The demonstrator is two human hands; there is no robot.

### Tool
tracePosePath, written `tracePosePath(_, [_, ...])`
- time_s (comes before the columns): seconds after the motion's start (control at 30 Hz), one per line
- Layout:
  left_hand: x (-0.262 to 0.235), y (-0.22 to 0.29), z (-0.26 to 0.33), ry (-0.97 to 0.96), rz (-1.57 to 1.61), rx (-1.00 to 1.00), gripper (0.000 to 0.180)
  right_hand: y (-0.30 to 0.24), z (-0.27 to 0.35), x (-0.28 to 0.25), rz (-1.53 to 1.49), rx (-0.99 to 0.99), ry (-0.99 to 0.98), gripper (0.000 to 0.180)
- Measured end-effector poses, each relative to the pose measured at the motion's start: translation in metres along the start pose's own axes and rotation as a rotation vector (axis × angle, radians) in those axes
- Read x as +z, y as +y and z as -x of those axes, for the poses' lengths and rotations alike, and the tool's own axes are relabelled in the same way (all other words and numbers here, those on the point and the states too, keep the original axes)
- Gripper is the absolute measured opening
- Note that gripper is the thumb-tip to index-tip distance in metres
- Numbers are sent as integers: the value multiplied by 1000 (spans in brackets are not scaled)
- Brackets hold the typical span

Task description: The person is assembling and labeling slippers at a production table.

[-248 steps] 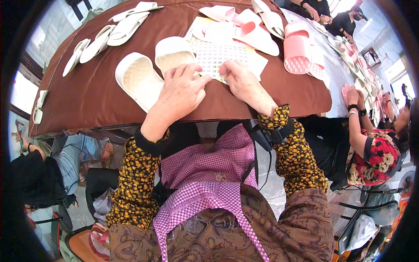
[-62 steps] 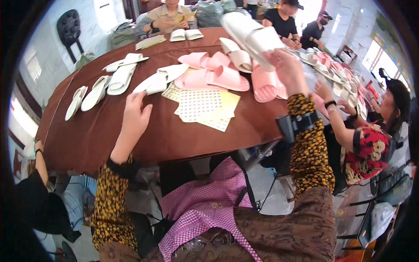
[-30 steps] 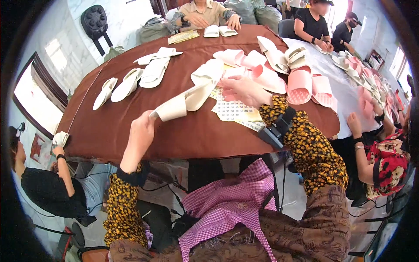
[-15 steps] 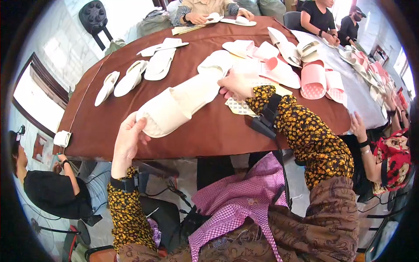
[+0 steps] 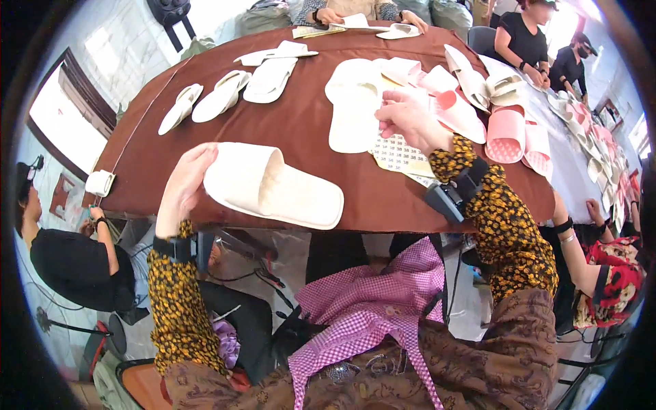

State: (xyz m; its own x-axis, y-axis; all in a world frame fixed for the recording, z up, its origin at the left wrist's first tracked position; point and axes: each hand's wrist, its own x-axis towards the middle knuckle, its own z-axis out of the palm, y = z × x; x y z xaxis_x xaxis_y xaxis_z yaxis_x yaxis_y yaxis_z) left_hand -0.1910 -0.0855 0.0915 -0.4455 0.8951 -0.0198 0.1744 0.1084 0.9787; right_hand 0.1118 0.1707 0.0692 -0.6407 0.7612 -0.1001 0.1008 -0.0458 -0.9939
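Observation:
My left hand (image 5: 189,179) grips a white open-toe slipper (image 5: 301,199) by its toe end, close to the table's near edge. The sole points to the right. Another white slipper (image 5: 353,123) lies flat farther in, its strap toward the far side. Just right of it, my right hand (image 5: 410,121) hovers over a sheet of small printed stickers (image 5: 393,152), thumb and fingers pinched together. Whether a sticker is between those fingertips is too small to tell. Part of the sheet is hidden under my right hand.
Pink slippers (image 5: 506,133) and more white ones (image 5: 468,78) crowd the right side of the brown-covered table (image 5: 273,164). Several white slippers (image 5: 270,78) lie at the far left. A small white object (image 5: 100,183) sits at the left edge. Other people work around the table.
The held slipper has come toward me and turned its sole right, apart from the other slipper. My right hand has moved right, from the slipper's edge to above the sticker sheet.

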Motion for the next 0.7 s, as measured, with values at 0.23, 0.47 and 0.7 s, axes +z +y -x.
tracePosePath(0.23, [30,7,-61,-107,-175,34,26,-7,24,-11,269,83,-263,66])
tracePosePath(0.47, [76,-14,-97,39,-583,303,30,18,27,-21,775,-350,-97,39])
tracePosePath(0.7, [112,-27,-58,386,-1015,715,33,2,52,-59,615,-198,29,20])
